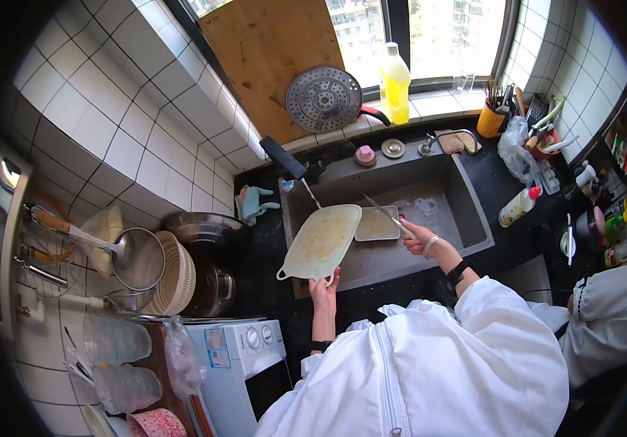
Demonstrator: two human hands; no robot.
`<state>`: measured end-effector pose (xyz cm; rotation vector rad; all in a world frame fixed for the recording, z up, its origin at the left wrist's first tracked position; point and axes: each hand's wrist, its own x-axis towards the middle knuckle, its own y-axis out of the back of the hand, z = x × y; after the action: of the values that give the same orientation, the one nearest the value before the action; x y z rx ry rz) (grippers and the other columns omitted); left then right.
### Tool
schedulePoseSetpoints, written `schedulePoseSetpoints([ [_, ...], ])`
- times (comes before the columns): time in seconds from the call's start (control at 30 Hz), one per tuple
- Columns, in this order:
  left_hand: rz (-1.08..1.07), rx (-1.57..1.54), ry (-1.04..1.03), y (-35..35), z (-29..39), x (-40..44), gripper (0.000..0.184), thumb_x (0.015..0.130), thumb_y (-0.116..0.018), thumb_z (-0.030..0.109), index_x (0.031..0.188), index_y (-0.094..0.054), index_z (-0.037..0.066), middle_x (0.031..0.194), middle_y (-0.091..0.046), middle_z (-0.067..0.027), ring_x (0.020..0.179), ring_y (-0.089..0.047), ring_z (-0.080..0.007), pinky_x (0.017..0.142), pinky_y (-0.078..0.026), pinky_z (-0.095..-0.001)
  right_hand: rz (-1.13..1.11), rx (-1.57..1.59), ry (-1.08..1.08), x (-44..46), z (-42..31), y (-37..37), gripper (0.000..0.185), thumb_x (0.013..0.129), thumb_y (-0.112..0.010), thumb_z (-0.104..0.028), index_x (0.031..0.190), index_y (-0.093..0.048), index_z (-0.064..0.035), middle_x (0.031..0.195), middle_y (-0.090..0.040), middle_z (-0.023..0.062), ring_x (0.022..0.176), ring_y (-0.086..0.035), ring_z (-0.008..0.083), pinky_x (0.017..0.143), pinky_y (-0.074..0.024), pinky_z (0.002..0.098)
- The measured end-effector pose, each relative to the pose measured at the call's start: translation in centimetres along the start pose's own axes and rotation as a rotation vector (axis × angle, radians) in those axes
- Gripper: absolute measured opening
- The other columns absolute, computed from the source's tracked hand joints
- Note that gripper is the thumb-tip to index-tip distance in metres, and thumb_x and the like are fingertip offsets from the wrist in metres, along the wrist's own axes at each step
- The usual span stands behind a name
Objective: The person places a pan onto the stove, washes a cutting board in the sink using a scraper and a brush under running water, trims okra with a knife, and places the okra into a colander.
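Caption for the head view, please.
Over a grey sink, the left hand holds a pale cutting board while the right hand holds a knife.

Bright daylight from the window (448,40), panes partly blown out, strong fisheye curve, black vignetted edges, dimmer lower left.

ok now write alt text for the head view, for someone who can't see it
A person's left hand holds a flat, cream-coloured board and the right hand a narrow-bladed knife over a rectangular gray sink. A shallow white tray sits inside; a yellow bottle stands by the window.
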<state>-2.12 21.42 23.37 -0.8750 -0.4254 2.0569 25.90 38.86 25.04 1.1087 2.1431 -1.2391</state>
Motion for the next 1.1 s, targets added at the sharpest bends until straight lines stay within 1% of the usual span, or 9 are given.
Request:
schedulePoseSetpoints([
  [0.23, 0.009, 0.036, 0.005, -0.1, -0.2, -0.1, 0.055, 0.083, -0.035, -0.007, 0.135, -0.03, 0.012, 0.119, -0.054, -0.0139, 0.099, -0.063, -0.0266, 0.071, -0.054, -0.0304, -0.215, -0.071, -0.141, 2.2, -2.0, -3.6, 0.037, 0.09, -0.055, -0.044, 0.071, -0.041, -0.0152, 0.045, -0.026, -0.0085, 0.035, -0.02, 0.0017, 0.033, -0.0135, 0.0186],
  [0.33, 0.011, 0.064, 0.008, 0.4, -0.4, -0.1, 0.053, 0.084, -0.035, -0.006, 0.134, -0.03, 0.012, 0.119, -0.055, -0.0132, 0.1, -0.063, -0.0257, 0.071, -0.053, -0.0292, -0.144, -0.224, -0.125, 2.9, -2.6, -5.8, 0.04, 0.089, -0.056, -0.043, 0.064, -0.04, -0.0164, 0.046, -0.027, -0.0079, 0.035, -0.02, 0.0031, 0.035, -0.0123, 0.0215],
  [0.43, -0.007, 0.081, 0.022, 1.1, -0.6, 0.0, 0.051, 0.085, -0.036, -0.005, 0.134, -0.031, 0.011, 0.12, -0.055, -0.0128, 0.101, -0.063, -0.0249, 0.072, -0.052, -0.028, 0.06, -0.616, 0.011, 4.2, -2.3, -6.5, 0.046, 0.085, -0.059, -0.046, 0.058, -0.047, -0.0114, 0.046, -0.042, -0.0021, 0.035, -0.037, 0.0091, 0.034, -0.024, 0.026],
  [0.53, -0.049, 0.062, 0.045, 1.9, -0.9, 0.3, 0.053, 0.084, -0.038, -0.005, 0.134, -0.033, 0.01, 0.122, -0.054, -0.0128, 0.105, -0.061, -0.0261, 0.074, -0.051, -0.0286, 0.344, -1.056, 0.346, 5.9, -0.2, -6.5, 0.056, 0.083, -0.058, -0.054, 0.059, -0.056, -0.0041, 0.052, -0.054, 0.0057, 0.044, -0.053, 0.0183, 0.042, -0.0382, 0.0327],
  [0.57, -0.065, 0.052, 0.055, 2.1, -1.0, 0.4, 0.054, 0.083, -0.039, -0.006, 0.134, -0.034, 0.009, 0.123, -0.054, -0.0129, 0.106, -0.06, -0.0268, 0.075, -0.051, -0.0291, 0.36, -1.051, 0.31, 6.6, 0.2, -6.2, 0.059, 0.082, -0.057, -0.057, 0.07, -0.062, 0.0006, 0.058, -0.059, 0.0107, 0.054, -0.061, 0.0229, 0.053, -0.0467, 0.0357],
  [0.67, -0.067, 0.04, 0.052, 2.3, -0.9, 0.6, 0.057, 0.081, -0.038, -0.007, 0.135, -0.033, 0.01, 0.125, -0.053, -0.0136, 0.108, -0.059, -0.0269, 0.076, -0.051, -0.0297, 0.355, -0.962, 0.39, 7.6, 1.7, -5.5, 0.056, 0.084, -0.057, -0.054, 0.074, -0.062, 0.001, 0.06, -0.059, 0.0109, 0.051, -0.059, 0.0221, 0.051, -0.0467, 0.0361],
  [0.87, -0.051, 0.037, 0.046, 1.8, -0.4, 0.6, 0.066, 0.075, -0.039, -0.011, 0.137, -0.031, 0.012, 0.126, -0.052, -0.0142, 0.111, -0.058, -0.0286, 0.08, -0.05, -0.0323, 0.456, -1.014, 0.559, 6.9, 2.4, -4.9, 0.044, 0.088, -0.055, -0.043, 0.087, -0.058, 0.0009, 0.073, -0.064, 0.0175, 0.069, -0.063, 0.0328, 0.066, -0.0485, 0.0416],
  [0.97, -0.079, 0.021, 0.07, 1.1, -0.4, 0.7, 0.069, 0.072, -0.038, -0.011, 0.136, -0.031, 0.013, 0.126, -0.051, -0.015, 0.111, -0.057, -0.031, 0.082, -0.05, -0.034, 0.527, -1.062, 0.6, 6.8, 1.7, -5.6, 0.033, 0.088, -0.055, -0.036, 0.095, -0.056, -0.0035, 0.082, -0.065, 0.0197, 0.081, -0.062, 0.0384, 0.072, -0.0469, 0.0458],
  [1.1, -0.1, 0.02, 0.107, 0.1, -0.7, 0.9, 0.066, 0.075, -0.037, -0.01, 0.136, -0.029, 0.012, 0.127, -0.051, -0.0147, 0.108, -0.059, -0.0313, 0.081, -0.05, -0.034, 0.561, -1.154, 0.752, 7.1, 0.4, -7.3, 0.025, 0.087, -0.055, -0.026, 0.108, -0.054, -0.0113, 0.086, -0.065, 0.019, 0.084, -0.061, 0.0388, 0.072, -0.0467, 0.0486],
])
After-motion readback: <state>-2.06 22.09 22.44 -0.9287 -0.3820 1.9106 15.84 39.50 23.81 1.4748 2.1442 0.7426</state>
